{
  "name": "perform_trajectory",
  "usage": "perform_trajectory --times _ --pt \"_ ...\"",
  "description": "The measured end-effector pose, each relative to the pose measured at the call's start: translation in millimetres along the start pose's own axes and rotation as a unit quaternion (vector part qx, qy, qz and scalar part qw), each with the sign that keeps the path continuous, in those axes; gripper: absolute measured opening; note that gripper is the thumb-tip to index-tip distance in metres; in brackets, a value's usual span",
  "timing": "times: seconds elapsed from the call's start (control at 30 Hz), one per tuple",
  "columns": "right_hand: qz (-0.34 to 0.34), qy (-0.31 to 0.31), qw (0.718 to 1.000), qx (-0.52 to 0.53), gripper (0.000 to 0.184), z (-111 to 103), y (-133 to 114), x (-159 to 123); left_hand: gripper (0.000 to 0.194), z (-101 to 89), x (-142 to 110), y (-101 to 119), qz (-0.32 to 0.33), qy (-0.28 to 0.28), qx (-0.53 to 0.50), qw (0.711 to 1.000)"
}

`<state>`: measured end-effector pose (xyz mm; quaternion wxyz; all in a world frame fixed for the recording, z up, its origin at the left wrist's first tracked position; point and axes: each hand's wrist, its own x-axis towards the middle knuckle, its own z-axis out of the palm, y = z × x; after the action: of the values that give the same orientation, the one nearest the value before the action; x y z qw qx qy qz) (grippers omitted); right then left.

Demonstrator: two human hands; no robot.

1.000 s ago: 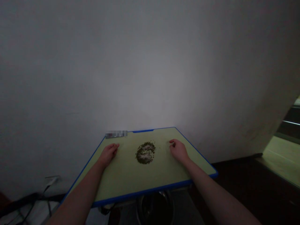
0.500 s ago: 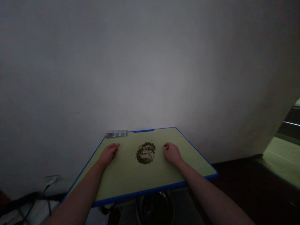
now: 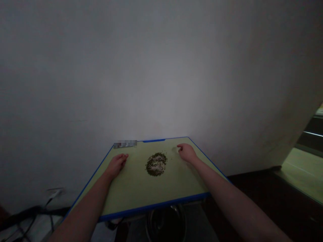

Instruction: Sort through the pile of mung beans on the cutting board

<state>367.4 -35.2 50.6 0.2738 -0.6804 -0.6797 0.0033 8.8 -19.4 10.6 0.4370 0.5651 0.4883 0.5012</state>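
A small green table (image 3: 141, 191) with a blue rim stands against a pale wall. A heap of tiny dark green grains (image 3: 156, 163) mixed with some pale ones lies near its middle, with a few strays to the right. My left hand (image 3: 116, 164) rests on the tabletop left of the heap, fingers loosely curled, holding nothing. My right hand (image 3: 186, 152) is at the far right part of the table, beyond the heap, fingers bent together in a pinch near the stray grains. What the pinch holds is too small to see.
A metal bowl or pot (image 3: 166, 222) sits under the table's near edge. Cables (image 3: 37, 211) lie on the floor at the lower left. A second green surface (image 3: 302, 174) shows at the far right. The room is dim.
My right hand first slid left toward the heap, then moved away toward the table's far right corner. My left hand has stayed put.
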Motion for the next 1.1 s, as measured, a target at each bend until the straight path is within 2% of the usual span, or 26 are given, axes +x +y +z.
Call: perform_trajectory --times 0.13,0.27,0.53,0.9,1.1 --pt "-0.003 -0.013 1.0 -0.016 0.034 12.0 -9.7 3.1 0.034 0.2 -0.4 0.1 0.004 -0.004 -0.014 1.0" --pt "-0.015 -0.037 0.999 -0.026 0.032 17.2 -7.4 -9.7 0.034 1.0 -2.3 4.8 0.002 -0.005 -0.007 1.0" --pt "-0.088 -0.087 0.992 -0.01 0.028 4.0 -11.0 -34.0 0.033 -1.1 2.1 -0.1 0.005 -0.002 -0.001 1.0" --pt "-0.07 -0.093 0.993 -0.032 0.031 11.8 -25.4 -18.4 0.034 -1.5 2.1 -0.5 0.003 -0.009 0.006 1.0" --pt "-0.095 -0.121 0.988 -0.017 0.028 1.1 -21.9 -27.6 0.034 -1.9 2.7 -1.2 0.012 0.005 0.015 1.0"
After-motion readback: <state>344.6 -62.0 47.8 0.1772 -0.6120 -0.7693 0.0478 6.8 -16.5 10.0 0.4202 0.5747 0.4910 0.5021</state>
